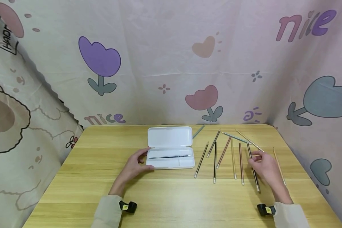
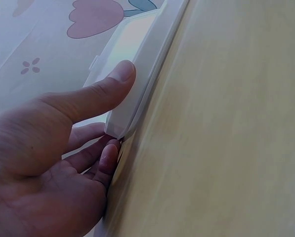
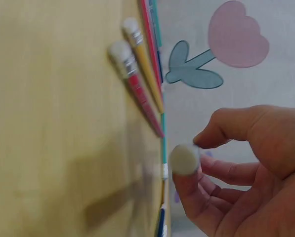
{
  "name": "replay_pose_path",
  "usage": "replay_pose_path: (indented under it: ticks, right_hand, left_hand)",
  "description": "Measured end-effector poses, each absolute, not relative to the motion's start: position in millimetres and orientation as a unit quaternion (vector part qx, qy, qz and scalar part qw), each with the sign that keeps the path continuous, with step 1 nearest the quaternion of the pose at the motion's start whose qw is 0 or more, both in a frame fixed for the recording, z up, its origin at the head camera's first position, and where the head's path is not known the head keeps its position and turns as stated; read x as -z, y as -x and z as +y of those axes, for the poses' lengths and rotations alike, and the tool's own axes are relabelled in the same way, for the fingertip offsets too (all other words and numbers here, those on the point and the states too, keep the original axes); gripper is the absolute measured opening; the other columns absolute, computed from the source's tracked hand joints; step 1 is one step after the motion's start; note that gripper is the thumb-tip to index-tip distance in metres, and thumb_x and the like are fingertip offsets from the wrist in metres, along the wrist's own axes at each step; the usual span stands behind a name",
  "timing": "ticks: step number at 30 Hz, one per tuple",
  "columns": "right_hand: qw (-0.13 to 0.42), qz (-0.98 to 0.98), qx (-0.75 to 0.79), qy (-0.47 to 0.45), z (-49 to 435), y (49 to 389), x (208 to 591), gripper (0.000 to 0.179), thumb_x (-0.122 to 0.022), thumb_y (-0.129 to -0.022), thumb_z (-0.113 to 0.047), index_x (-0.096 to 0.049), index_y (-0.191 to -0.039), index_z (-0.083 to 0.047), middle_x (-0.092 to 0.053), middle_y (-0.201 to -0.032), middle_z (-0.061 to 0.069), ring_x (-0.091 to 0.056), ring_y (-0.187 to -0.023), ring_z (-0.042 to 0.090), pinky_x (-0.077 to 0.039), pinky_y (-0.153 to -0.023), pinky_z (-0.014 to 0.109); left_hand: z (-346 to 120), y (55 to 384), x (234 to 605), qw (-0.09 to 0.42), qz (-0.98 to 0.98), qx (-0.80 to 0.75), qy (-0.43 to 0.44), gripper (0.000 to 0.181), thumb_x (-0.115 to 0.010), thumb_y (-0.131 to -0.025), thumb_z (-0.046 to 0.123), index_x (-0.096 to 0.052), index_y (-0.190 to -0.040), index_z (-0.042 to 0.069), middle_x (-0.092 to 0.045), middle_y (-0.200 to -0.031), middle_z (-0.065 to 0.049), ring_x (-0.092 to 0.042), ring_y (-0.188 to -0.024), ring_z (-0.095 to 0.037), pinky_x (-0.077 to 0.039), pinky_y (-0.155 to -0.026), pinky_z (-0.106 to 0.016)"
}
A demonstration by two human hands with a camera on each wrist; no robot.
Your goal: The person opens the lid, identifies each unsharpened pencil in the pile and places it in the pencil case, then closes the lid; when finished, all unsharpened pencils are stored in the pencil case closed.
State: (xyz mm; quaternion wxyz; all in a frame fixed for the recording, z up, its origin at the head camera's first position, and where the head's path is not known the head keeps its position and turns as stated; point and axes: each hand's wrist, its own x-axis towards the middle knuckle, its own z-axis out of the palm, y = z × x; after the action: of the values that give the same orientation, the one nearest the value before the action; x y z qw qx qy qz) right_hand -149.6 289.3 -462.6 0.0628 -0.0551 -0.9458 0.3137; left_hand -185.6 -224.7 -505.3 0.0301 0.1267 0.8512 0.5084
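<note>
My left hand point(image 1: 135, 166) holds the left end of an open white pencil case point(image 1: 163, 163), thumb at its front edge. In the left wrist view, the thumb point(image 2: 121, 71) presses the case's wall point(image 2: 142, 84) and the other fingers curl at its corner. One dark pencil point(image 1: 169, 156) lies inside the case. Over on the right, my right hand point(image 1: 263, 164) pinches a dark pencil point(image 1: 256, 180) near its upper part. Its white eraser point(image 3: 184, 159) points at the camera in the right wrist view, hiding most of the shaft.
Several loose pencils lie between case and right hand, among them a red pencil point(image 1: 241, 164), a yellow pencil point(image 1: 233, 160) and a black pencil point(image 1: 215, 163). Another yellow pencil point(image 1: 279, 166) lies right of the right hand. A patterned curtain point(image 1: 148, 63) stands behind the wooden table point(image 1: 171, 196).
</note>
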Motion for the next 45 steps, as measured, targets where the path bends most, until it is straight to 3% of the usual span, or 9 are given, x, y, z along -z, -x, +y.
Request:
replay_pose_path:
  ticks: [6, 12, 16, 24, 30, 34, 40, 45]
  right_hand:
    - [0.100, -0.934, -0.341, 0.048, 275.8, 149.1, 453.6, 0.028, -0.063, -0.096, -0.014, -0.069, -0.113, 0.008, -0.070, -0.091, 0.013, -0.062, -0.078, 0.018, -0.048, -0.063, 0.027]
    - [0.091, -0.911, -0.401, 0.029, 258.5, 148.3, 451.7, 0.029, -0.057, -0.105, -0.018, -0.064, -0.117, 0.007, -0.067, -0.101, 0.021, -0.069, -0.075, 0.027, -0.052, -0.051, 0.030]
    - [0.098, -0.915, -0.392, 0.016, 248.7, 147.1, 450.8, 0.033, -0.056, -0.107, -0.025, -0.066, -0.115, 0.005, -0.069, -0.103, 0.020, -0.072, -0.077, 0.029, -0.052, -0.057, 0.027]
    - [0.108, -0.907, -0.407, -0.024, 230.2, 146.5, 450.3, 0.028, -0.060, -0.105, -0.023, -0.069, -0.109, 0.003, -0.070, -0.102, 0.018, -0.072, -0.092, 0.040, -0.057, -0.068, 0.031]
    - [0.081, -0.898, -0.431, -0.042, 216.8, 150.5, 455.9, 0.018, -0.063, -0.098, -0.005, -0.072, -0.112, 0.000, -0.069, -0.100, 0.013, -0.066, -0.082, 0.025, -0.050, -0.056, 0.028]
    - [0.079, -0.889, -0.447, -0.064, 204.9, 156.1, 462.4, 0.016, -0.069, -0.093, 0.001, -0.074, -0.107, -0.001, -0.071, -0.095, 0.010, -0.066, -0.084, 0.021, -0.052, -0.064, 0.026]
    - [0.092, -0.882, -0.450, -0.108, 184.7, 167.2, 468.1, 0.005, -0.077, -0.090, -0.004, -0.076, -0.095, -0.005, -0.073, -0.087, 0.002, -0.066, -0.076, 0.018, -0.053, -0.064, 0.026]
    - [0.059, -0.870, -0.468, -0.141, 166.4, 176.0, 466.3, 0.011, -0.075, -0.090, -0.001, -0.076, -0.100, -0.005, -0.070, -0.086, 0.003, -0.065, -0.077, 0.016, -0.053, -0.064, 0.026]
  left_hand:
    - [-224.2, 185.3, 502.6, 0.033, 0.850, -0.512, -0.119, 0.086, -0.092, -0.075, 0.011, -0.049, -0.149, 0.000, -0.061, -0.131, -0.021, -0.052, -0.098, -0.029, -0.044, -0.083, -0.035]
    - [-225.2, 186.6, 504.6, 0.033, 0.856, -0.503, -0.119, 0.086, -0.093, -0.075, 0.015, -0.050, -0.149, 0.001, -0.062, -0.131, -0.019, -0.052, -0.098, -0.027, -0.044, -0.083, -0.031]
    - [-225.1, 187.4, 505.5, 0.037, 0.859, -0.498, -0.117, 0.088, -0.094, -0.075, 0.018, -0.051, -0.150, 0.004, -0.062, -0.132, -0.017, -0.053, -0.100, -0.026, -0.045, -0.085, -0.030]
    - [-225.1, 188.8, 506.8, 0.038, 0.855, -0.502, -0.121, 0.088, -0.094, -0.074, 0.018, -0.050, -0.150, 0.004, -0.062, -0.135, -0.016, -0.055, -0.107, -0.026, -0.047, -0.088, -0.032]
    - [-225.1, 187.1, 507.4, 0.039, 0.853, -0.507, -0.119, 0.089, -0.094, -0.074, 0.018, -0.051, -0.150, 0.004, -0.062, -0.133, -0.016, -0.054, -0.102, -0.025, -0.047, -0.088, -0.032]
    - [-225.4, 186.6, 508.1, 0.034, 0.851, -0.510, -0.119, 0.088, -0.094, -0.074, 0.018, -0.051, -0.149, 0.003, -0.063, -0.132, -0.016, -0.055, -0.103, -0.025, -0.047, -0.087, -0.030]
    - [-226.1, 186.5, 508.7, 0.033, 0.852, -0.510, -0.117, 0.089, -0.094, -0.073, 0.016, -0.050, -0.150, 0.003, -0.062, -0.131, -0.017, -0.054, -0.100, -0.025, -0.046, -0.085, -0.028]
    - [-225.9, 187.4, 508.2, 0.034, 0.851, -0.511, -0.119, 0.089, -0.094, -0.073, 0.015, -0.050, -0.150, 0.003, -0.063, -0.131, -0.018, -0.054, -0.100, -0.026, -0.047, -0.085, -0.030]
